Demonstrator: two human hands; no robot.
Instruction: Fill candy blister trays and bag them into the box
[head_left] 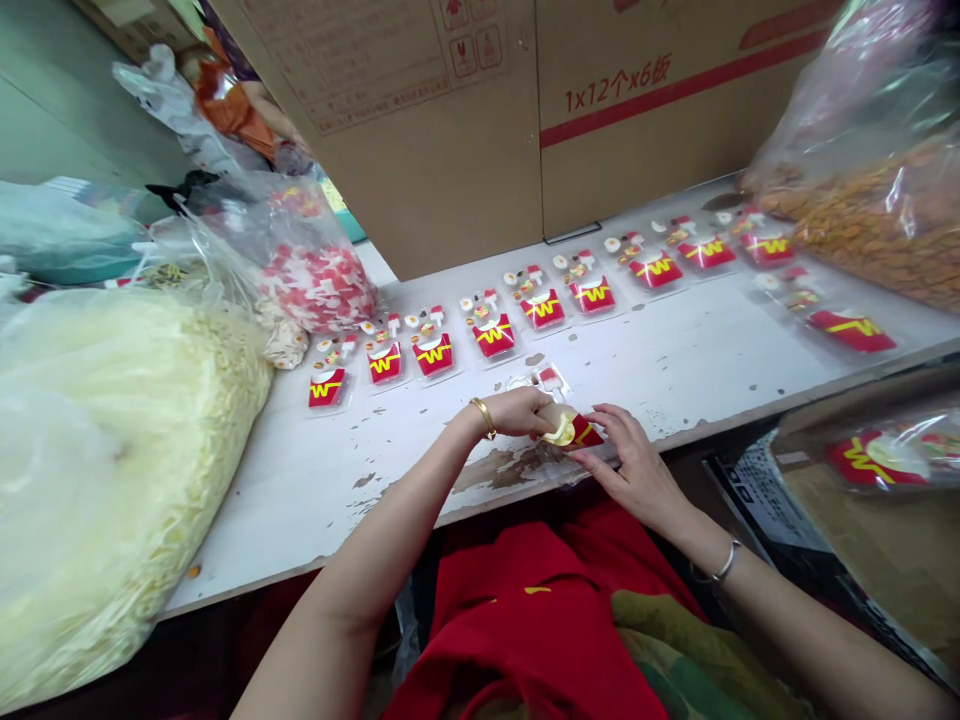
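Near the table's front edge, a small red fry carton (587, 432) with a yellow stripe lies tilted, its mouth toward my left hand. My right hand (626, 455) pinches its far end between thumb and fingers. At the mouth, my left hand (525, 412) has its fingers closed on pale yellow pieces (561, 432), partly inside the carton. The fingertips are partly hidden. Just behind the hands lies a clear blister tray (551, 380) with small red and white pieces. Further back runs a row of similar packs, among them one red W carton pack (541, 310).
A big bag of pale yellow pieces (127, 480) covers the table's left side. Behind it stands a bag of red and white pieces (315, 285). A cardboard box (600, 160) closes off the back. An orange-filled bag (885, 210) sits at right, above another box (877, 540) holding packs.
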